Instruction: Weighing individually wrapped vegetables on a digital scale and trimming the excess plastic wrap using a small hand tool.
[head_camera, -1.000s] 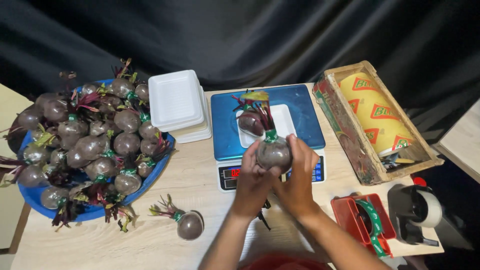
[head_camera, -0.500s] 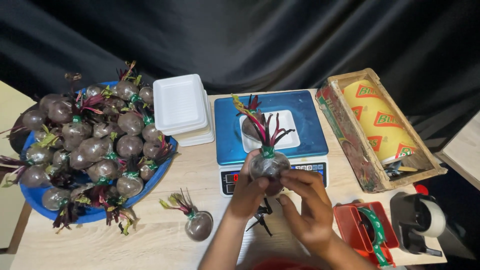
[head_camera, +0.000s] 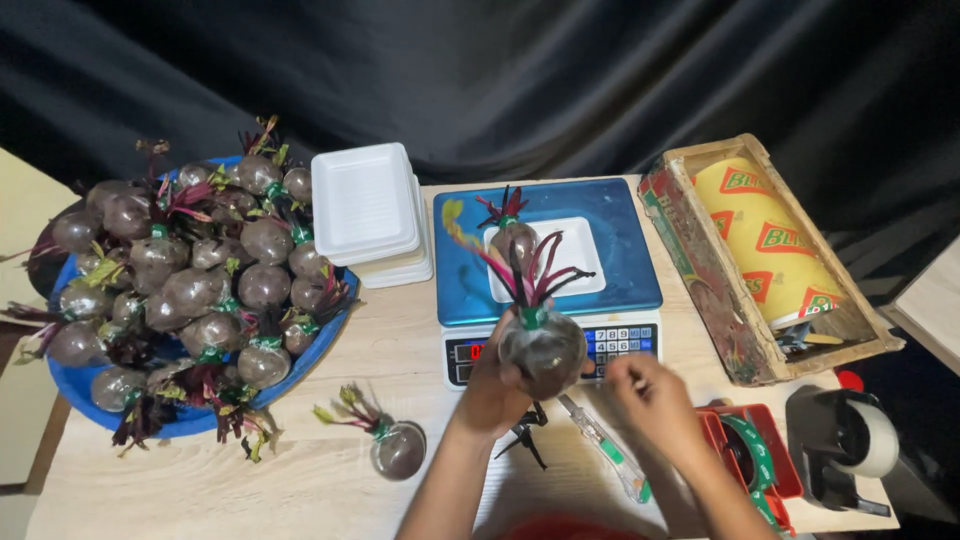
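The left hand (head_camera: 492, 390) still grips the wrapped beetroot (head_camera: 541, 350); the right hand (head_camera: 652, 395) has let go, open beside it.

A black curtain (head_camera: 480, 70) hangs in folds behind a pale wooden table (head_camera: 250, 490). Light falls from above onto the tabletop; the backdrop stays dark.

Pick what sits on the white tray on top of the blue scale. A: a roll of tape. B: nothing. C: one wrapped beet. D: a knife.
C: one wrapped beet with red stems lies on the white tray atop the blue scale, behind the second beet that the left hand holds up.
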